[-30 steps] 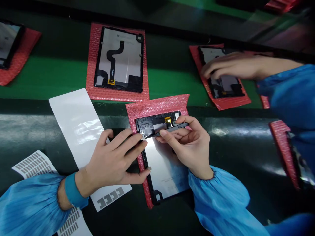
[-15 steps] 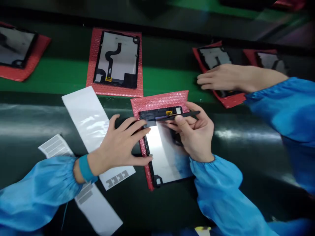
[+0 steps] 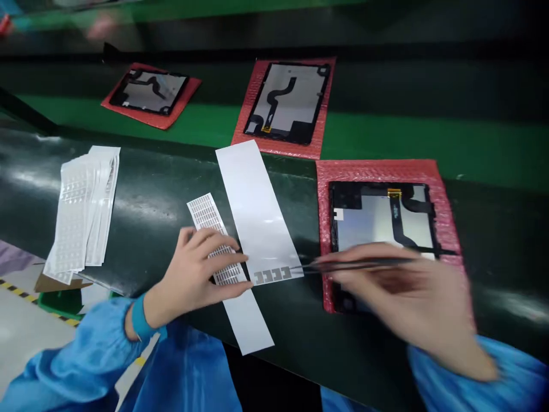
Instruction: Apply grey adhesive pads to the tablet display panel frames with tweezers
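My left hand (image 3: 199, 273) lies on a narrow white sticker sheet (image 3: 214, 240) printed with grey strips, fingers spread flat and pressing it down. My right hand (image 3: 412, 297) is blurred by motion and grips dark tweezers (image 3: 355, 264), whose tip reaches left to the grey stickers at the end of a wide white backing strip (image 3: 257, 212). Under my right hand a tablet panel (image 3: 381, 214) with a black flex cable lies face down on red bubble wrap (image 3: 444, 212).
Two more panels on red bubble wrap, one (image 3: 287, 103) at centre and another (image 3: 148, 91) at left, sit on the green belt (image 3: 386, 137). A stack of sticker sheets (image 3: 83, 209) lies at the left on the dark bench. The bench edge and floor show at lower left.
The view swung left. My left hand left the panel's edge and moved onto the sticker sheet. My right hand carried the tweezers off the panel to the backing strip. The other person's hand is gone from view.
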A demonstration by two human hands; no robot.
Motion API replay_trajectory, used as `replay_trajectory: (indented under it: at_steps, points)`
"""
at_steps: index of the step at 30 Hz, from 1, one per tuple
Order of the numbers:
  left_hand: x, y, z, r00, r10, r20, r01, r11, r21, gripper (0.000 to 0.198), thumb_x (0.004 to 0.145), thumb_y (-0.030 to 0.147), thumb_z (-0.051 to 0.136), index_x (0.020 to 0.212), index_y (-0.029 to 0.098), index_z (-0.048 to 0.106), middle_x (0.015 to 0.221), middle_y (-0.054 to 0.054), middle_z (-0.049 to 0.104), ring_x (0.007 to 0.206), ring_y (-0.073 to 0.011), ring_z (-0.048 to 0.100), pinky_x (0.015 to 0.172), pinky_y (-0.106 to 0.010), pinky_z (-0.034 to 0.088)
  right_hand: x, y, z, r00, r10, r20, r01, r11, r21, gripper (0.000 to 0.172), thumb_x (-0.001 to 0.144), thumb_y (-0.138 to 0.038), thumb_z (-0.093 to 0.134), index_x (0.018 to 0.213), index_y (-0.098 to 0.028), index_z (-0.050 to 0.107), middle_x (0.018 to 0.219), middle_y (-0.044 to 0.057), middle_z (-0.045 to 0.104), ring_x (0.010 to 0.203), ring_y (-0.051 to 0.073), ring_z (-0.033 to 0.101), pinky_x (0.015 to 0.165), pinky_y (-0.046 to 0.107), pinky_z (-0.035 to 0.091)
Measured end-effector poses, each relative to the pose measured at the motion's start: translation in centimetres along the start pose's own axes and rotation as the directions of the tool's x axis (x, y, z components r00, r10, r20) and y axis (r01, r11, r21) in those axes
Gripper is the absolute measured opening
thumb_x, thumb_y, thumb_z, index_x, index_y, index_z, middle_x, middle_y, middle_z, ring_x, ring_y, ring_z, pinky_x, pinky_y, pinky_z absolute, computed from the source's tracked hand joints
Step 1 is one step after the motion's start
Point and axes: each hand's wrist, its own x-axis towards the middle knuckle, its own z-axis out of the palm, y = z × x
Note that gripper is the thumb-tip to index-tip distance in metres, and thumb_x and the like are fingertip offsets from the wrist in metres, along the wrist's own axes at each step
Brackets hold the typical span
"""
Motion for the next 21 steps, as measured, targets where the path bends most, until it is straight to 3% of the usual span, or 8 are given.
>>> replay_trajectory:
  at_steps: [2,5,9,15,19,21]
  points:
    - [-3.8,-2.0,1.0,0.999,-0.030,0.032,0.030,1.000,-0.005,0.034,0.088,0.051,0.076,0.111,0.026,0.076,0.118,-0.004,0.074,0.111,-0.0241,0.062,0.090,-0.040,0.039,-0.3,-1.2,4.9,0.991,0.017,0.136,-0.026,0.997,0.066,0.021,0.079,-0.038,0.088,0.087,-0.022,0.076,0.087,0.008,0.080,0.074,0.027,0.079,0.067,0.032,0.070]
    - [-5.5,-2.6,3.1,1.000,-0.013,0.014,0.013,1.000,-0.019,0.026,0.092,0.047,0.074,0.108,0.027,0.077,0.118,-0.002,0.076,0.114,-0.0237,0.062,0.089,-0.040,0.037,0.3,-0.1,8.3,0.969,0.027,0.245,-0.068,0.985,0.161,0.020,0.083,-0.036,0.085,0.092,-0.020,0.076,0.090,0.007,0.081,0.082,0.025,0.080,0.077,0.031,0.069]
    - [-5.2,-2.3,3.7,0.999,0.051,-0.001,-0.051,0.998,-0.020,0.019,0.098,0.041,0.067,0.108,0.026,0.075,0.119,0.000,0.075,0.115,-0.0224,0.062,0.091,-0.040,0.035,0.5,1.6,8.5,0.961,0.046,0.274,-0.084,0.988,0.128,0.021,0.083,-0.035,0.086,0.094,-0.020,0.076,0.092,0.007,0.081,0.081,0.024,0.080,0.075,0.029,0.068]
    - [-5.4,-2.2,3.3,0.997,0.077,-0.024,-0.076,0.996,0.035,0.015,0.099,0.037,0.067,0.107,0.026,0.075,0.119,0.000,0.074,0.113,-0.0219,0.062,0.094,-0.042,0.034,0.3,1.4,8.5,0.965,0.058,0.254,-0.086,0.992,0.098,0.024,0.081,-0.038,0.087,0.092,-0.019,0.076,0.087,0.007,0.080,0.076,0.024,0.079,0.072,0.031,0.068]
    - [-5.5,-2.2,3.5,0.997,0.069,-0.025,-0.068,0.997,0.041,0.016,0.099,0.038,0.066,0.108,0.026,0.074,0.118,0.000,0.075,0.114,-0.0220,0.063,0.094,-0.043,0.034,0.1,1.5,9.2,0.973,0.062,0.223,-0.082,0.993,0.084,0.025,0.080,-0.039,0.087,0.089,-0.019,0.075,0.076,0.006,0.078,0.065,0.022,0.076,0.060,0.028,0.066]
    - [-5.4,-2.2,3.4,0.997,0.070,-0.021,-0.070,0.997,0.041,0.020,0.100,0.040,0.065,0.109,0.026,0.074,0.118,-0.001,0.076,0.114,-0.0226,0.064,0.098,-0.044,0.035,0.4,1.2,8.4,0.980,0.050,0.192,-0.071,0.992,0.104,0.023,0.081,-0.038,0.087,0.086,-0.019,0.075,0.069,0.004,0.076,0.059,0.021,0.074,0.053,0.026,0.064]
